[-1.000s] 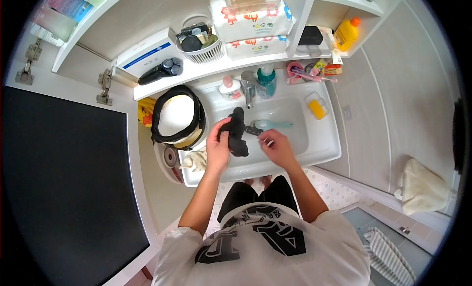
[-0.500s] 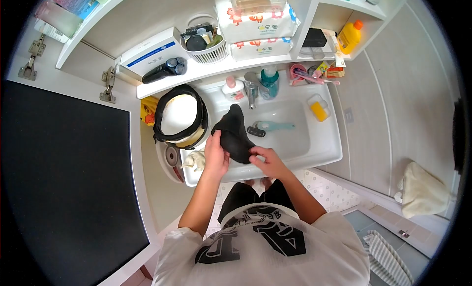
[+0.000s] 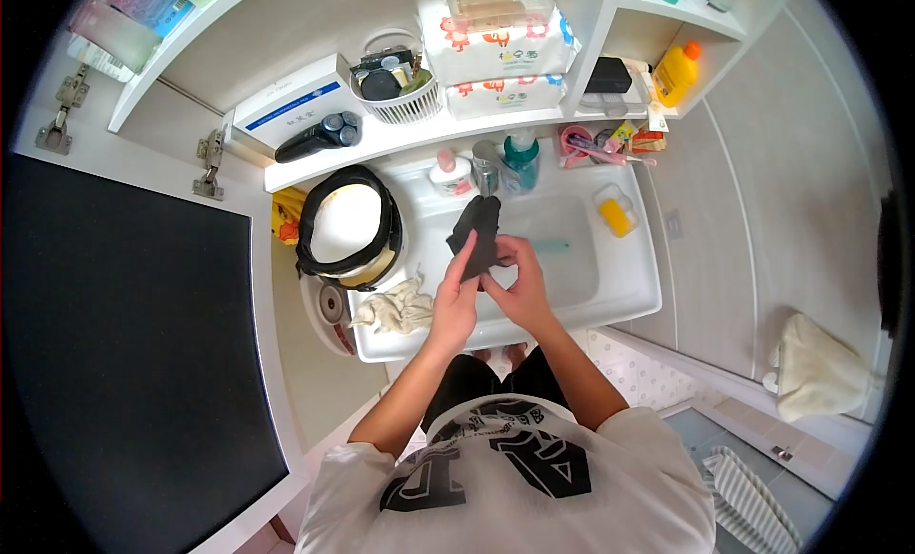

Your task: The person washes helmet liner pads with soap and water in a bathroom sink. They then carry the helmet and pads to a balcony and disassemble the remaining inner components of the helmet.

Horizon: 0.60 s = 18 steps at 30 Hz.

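A black cloth hangs bunched between my two hands, over the white sink and just in front of the faucet. My left hand is closed on its left and lower part. With thumb and fingertips, my right hand grips its lower right edge. Behind my right hand, part of a light-blue handled item shows in the basin. A cream cloth lies crumpled on the sink's front left corner, beside my left hand.
Left of the basin stands a round container with a black rim. Pump bottles line the back of the sink. A yellow sponge sits at the right. Above are a shelf with a shaver and a basket.
The black cloth has moved right and become more bunched. Both hands moved with it, closer together, now covering the small black object in the basin. More of the cream cloth shows.
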Available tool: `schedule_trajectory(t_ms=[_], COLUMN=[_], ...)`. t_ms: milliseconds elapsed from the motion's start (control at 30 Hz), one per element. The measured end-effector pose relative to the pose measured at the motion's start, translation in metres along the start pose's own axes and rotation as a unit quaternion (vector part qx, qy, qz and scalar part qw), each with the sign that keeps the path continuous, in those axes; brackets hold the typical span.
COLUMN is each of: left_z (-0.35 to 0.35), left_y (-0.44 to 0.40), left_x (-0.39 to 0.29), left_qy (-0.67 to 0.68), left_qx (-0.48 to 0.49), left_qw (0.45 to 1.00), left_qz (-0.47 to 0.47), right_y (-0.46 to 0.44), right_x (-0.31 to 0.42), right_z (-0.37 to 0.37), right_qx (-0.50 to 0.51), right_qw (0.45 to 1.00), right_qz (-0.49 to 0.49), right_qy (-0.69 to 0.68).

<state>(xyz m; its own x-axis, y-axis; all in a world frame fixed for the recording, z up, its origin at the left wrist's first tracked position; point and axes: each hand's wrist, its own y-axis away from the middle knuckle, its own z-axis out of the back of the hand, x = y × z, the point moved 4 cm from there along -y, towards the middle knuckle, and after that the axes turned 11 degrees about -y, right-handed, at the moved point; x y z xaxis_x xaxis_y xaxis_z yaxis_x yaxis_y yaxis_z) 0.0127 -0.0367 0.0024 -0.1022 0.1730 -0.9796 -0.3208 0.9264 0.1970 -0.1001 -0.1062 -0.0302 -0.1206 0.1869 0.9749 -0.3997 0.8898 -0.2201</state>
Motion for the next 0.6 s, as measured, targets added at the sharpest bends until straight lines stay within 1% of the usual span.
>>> schedule_trajectory(t_ms=[100, 133, 167, 200, 233, 300, 433, 500, 533, 600], left_z=[0.004, 0.006, 0.006, 0.005, 0.004, 0.004, 0.004, 0.007, 0.009, 0.011], left_y=[0.0, 0.0, 0.002, 0.005, 0.006, 0.007, 0.01, 0.009, 0.009, 0.008], left_x=[0.006, 0.007, 0.009, 0.005, 0.004, 0.006, 0.011, 0.015, 0.015, 0.015], left_qy=[0.009, 0.013, 0.056, 0.099, 0.141, 0.159, 0.175, 0.179, 0.181, 0.186], left_qx=[-0.016, -0.023, -0.025, -0.026, -0.026, -0.009, -0.007, -0.029, -0.04, -0.066], left_qw=[1.0, 1.0, 0.998, 0.994, 0.987, 0.985, 0.982, 0.982, 0.982, 0.978], left_qz=[-0.006, -0.009, 0.016, 0.041, 0.066, 0.07, 0.067, 0.053, 0.045, 0.062], right_y=[-0.001, 0.0, 0.001, -0.002, -0.002, 0.001, 0.011, 0.014, 0.015, 0.017], right_x=[-0.008, -0.012, -0.022, -0.017, -0.012, 0.001, -0.017, -0.025, -0.024, -0.018], right_z=[0.006, 0.01, 0.013, 0.012, 0.01, 0.004, 0.006, 0.01, 0.011, 0.014], right_qx=[0.001, 0.013, 0.026, 0.038, 0.035, 0.03, 0.02, 0.014, -0.003, -0.035], right_qw=[0.998, 0.999, 0.997, 0.99, 0.988, 0.983, 0.992, 0.994, 0.994, 0.994], right_qz=[-0.057, -0.023, 0.012, 0.047, 0.065, 0.1, 0.022, -0.007, 0.001, 0.017], right_qy=[-0.024, 0.025, 0.075, 0.125, 0.134, 0.152, 0.119, 0.107, 0.105, 0.101])
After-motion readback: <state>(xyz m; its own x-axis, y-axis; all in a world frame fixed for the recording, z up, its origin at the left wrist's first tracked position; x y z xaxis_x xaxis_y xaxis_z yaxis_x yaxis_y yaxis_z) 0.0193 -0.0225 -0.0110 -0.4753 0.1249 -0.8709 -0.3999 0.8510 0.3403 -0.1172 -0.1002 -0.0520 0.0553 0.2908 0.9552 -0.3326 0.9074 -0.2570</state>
